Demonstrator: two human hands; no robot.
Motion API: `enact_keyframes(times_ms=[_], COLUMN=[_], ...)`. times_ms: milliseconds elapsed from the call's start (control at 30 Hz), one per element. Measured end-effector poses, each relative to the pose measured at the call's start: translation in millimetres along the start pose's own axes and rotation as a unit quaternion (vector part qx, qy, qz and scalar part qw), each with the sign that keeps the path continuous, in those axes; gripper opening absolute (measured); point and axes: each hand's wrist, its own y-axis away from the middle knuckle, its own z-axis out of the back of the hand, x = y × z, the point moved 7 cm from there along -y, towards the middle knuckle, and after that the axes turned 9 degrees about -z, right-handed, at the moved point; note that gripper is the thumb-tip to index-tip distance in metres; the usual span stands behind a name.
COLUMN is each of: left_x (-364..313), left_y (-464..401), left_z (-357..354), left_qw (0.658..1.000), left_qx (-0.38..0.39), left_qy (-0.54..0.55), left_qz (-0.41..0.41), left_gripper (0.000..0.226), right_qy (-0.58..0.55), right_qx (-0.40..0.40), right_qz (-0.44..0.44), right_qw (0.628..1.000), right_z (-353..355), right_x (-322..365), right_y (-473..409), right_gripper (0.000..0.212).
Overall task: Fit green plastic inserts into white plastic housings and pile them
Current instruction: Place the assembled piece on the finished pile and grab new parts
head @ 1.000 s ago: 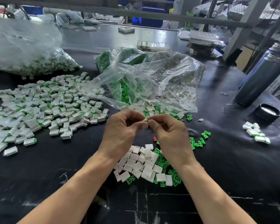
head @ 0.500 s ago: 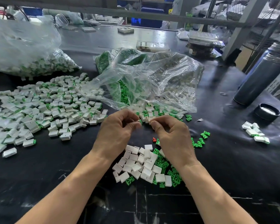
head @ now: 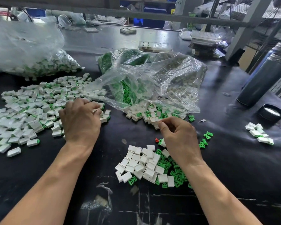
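Bright, even overhead light w/ cool daylight from the back of the shop. Black table (head: 234,159) throws broad pale glare beyond the left hand (head: 80,121) and a shiny streak right of the right hand (head: 179,135). Clear plastic bag (head: 152,82) just past both hands sparkles w/ highlights. Shadows soft, short, tucked under both wrists. Center sharp; slight motion smear on left-hand fingers. Wide-angle bend: shelf posts far right lean, forearms stretch toward bottom corners. Background racks a bit soft, hazy.
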Motion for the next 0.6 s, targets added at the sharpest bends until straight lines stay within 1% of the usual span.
enact_keyframes(times_ms=[67, 133, 200, 300, 333, 400, 467, 533, 600], left_x=[-7, -17, -29, -46, -49, -53, -57, -60, -62], left_y=[-1, 2, 7, 17, 19, 25, 31, 38, 42], left_z=[-1, -5, -12, -22, -24, -28, -30, -31, -33], left_qw=[1.000, 0.997, 0.989, 0.969, 0.959, 0.932, 0.898, 0.866, 0.847], left_qx=[0.003, 0.021, 0.060, 0.143, 0.179, 0.268, 0.350, 0.411, 0.447], left_qy=[0.018, 0.059, 0.117, 0.186, 0.203, 0.232, 0.259, 0.279, 0.279], left_qz=[-0.019, -0.046, -0.065, -0.082, -0.083, -0.076, -0.069, -0.065, -0.072], left_gripper=[0.017, 0.014, 0.012, 0.008, 0.004, 0.013, 0.019, 0.021, 0.022], right_qy=[0.006, 0.019, 0.029, 0.055, 0.067, 0.094, 0.110, 0.123, 0.146], right_qx=[-0.006, -0.008, -0.011, -0.006, 0.002, 0.031, 0.077, 0.116, 0.130], right_qz=[-0.004, -0.007, -0.009, -0.005, -0.005, -0.011, -0.017, -0.017, -0.009], right_qw=[1.000, 1.000, 0.999, 0.998, 0.998, 0.995, 0.991, 0.985, 0.981], right_z=[2, 3, 5, 10, 12, 13, 12, 9, 9], right_x=[-2, -3, -3, -1, -1, -1, -3, -2, -1], right_y=[-2, -3, -5, -6, -7, -9, -9, -7, -5], right_gripper=[0.009, 0.009, 0.008, 0.007, 0.007, 0.007, 0.007, 0.005, 0.007])
